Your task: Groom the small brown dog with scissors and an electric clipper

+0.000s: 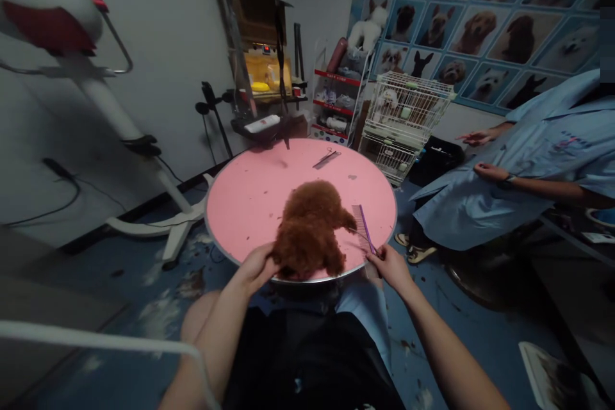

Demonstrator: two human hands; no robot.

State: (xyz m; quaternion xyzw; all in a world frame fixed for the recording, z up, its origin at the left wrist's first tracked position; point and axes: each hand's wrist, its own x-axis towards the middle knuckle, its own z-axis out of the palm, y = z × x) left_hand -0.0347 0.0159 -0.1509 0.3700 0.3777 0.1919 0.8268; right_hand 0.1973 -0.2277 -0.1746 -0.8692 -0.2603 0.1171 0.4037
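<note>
A curly brown dog (312,224) is on the round pink table (240,205), its head toward me at the near rim. My left hand (257,267) is closed against the side of the dog's head, its fingertips partly hidden by fur. My right hand (390,266), closed at the table's right rim, grips the lower end of a purple-backed comb (365,230). The comb's teeth point left, beside the dog's outstretched leg. On the far part of the table lie scissors (327,157) next to a second comb (331,161).
Small tufts of hair dot the table. A grooming arm with a hanging black strap (279,45) rises behind it. A person in a blue smock (500,166) stands to the right. Wire cages (406,115) and a shelf rack (336,102) stand behind; a white-legged stand (163,224) is left.
</note>
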